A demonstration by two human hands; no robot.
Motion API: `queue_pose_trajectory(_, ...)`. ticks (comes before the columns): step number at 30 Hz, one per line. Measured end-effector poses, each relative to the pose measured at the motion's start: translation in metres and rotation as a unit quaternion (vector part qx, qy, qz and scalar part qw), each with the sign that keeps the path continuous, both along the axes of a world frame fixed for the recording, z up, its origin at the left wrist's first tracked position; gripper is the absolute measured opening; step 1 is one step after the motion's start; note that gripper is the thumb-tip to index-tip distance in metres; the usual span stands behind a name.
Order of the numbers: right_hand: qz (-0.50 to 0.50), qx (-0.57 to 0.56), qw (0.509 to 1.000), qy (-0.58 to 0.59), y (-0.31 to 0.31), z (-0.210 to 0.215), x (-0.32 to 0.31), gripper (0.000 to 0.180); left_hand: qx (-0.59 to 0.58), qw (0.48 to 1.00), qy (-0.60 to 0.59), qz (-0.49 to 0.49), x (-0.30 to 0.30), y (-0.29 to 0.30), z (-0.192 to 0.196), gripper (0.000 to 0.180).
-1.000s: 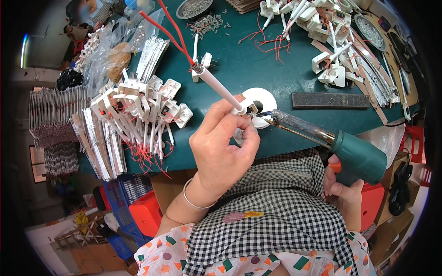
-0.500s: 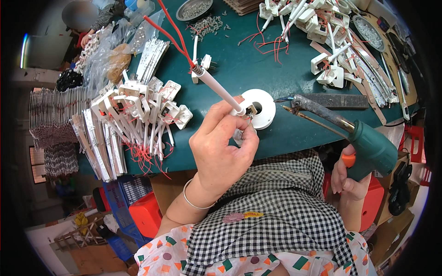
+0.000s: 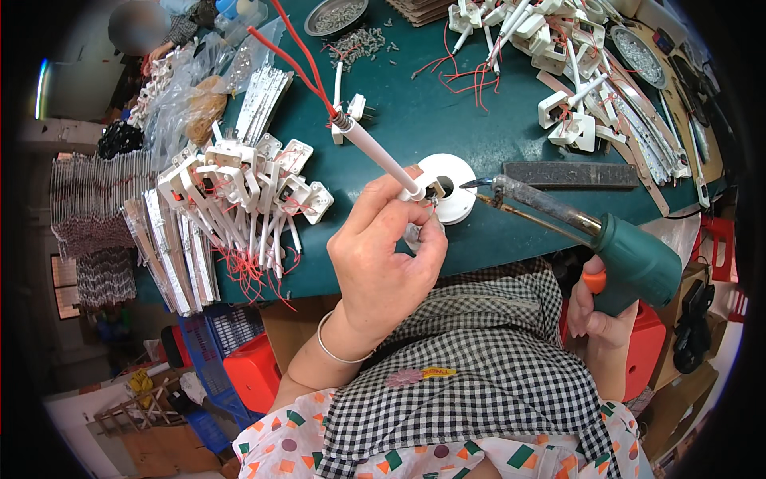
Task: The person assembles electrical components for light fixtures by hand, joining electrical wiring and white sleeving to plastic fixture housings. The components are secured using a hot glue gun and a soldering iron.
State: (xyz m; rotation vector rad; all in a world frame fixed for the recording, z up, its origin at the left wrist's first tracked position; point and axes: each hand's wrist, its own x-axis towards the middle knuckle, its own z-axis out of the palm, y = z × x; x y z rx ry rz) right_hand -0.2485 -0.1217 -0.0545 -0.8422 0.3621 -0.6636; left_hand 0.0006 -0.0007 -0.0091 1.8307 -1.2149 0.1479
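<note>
My left hand pinches the lower end of a white tube, where a small white housing shows between thumb and fingers. The tube slants up to the left, with a coil spring at its top and two red wires running out of it. My right hand grips the handle of a green soldering gun with an orange trigger. Its tip points left, over the edge of a white round spool on the table. The tip is close to the housing but apart from it. Fingers partly hide the housing.
A dark bar lies right of the spool. Piles of white housings with red wires stand at left and far right. Metal strips lie at left; a bowl of small parts stands at the back.
My right hand has brought the soldering gun a little to the left, so its tip is now over the spool's rim. The left hand and the tube have stayed still.
</note>
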Motion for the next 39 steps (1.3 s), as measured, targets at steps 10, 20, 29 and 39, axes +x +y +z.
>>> queue_pose_trajectory(10,-0.087,-0.06,0.988,-0.111,-0.044,0.015,-0.003,0.064,0.031,0.999,-0.005,0.013,-0.005,0.001,0.008,0.013)
queue_pose_trajectory(20,-0.281,-0.094,0.951,-0.089,-0.173,0.032,-0.016,0.032,0.02,1.0,-0.004,0.013,-0.007,0.004,0.01,0.012)
queue_pose_trajectory(29,-0.371,-0.228,0.898,0.06,-0.153,0.031,0.013,0.044,0.02,1.0,-0.007,0.02,-0.005,0.003,0.007,0.013)
queue_pose_trajectory(39,-0.146,-0.298,0.943,0.013,-0.031,0.005,0.081,0.071,0.011,0.992,0.123,-0.005,0.004,0.005,-0.001,0.008)
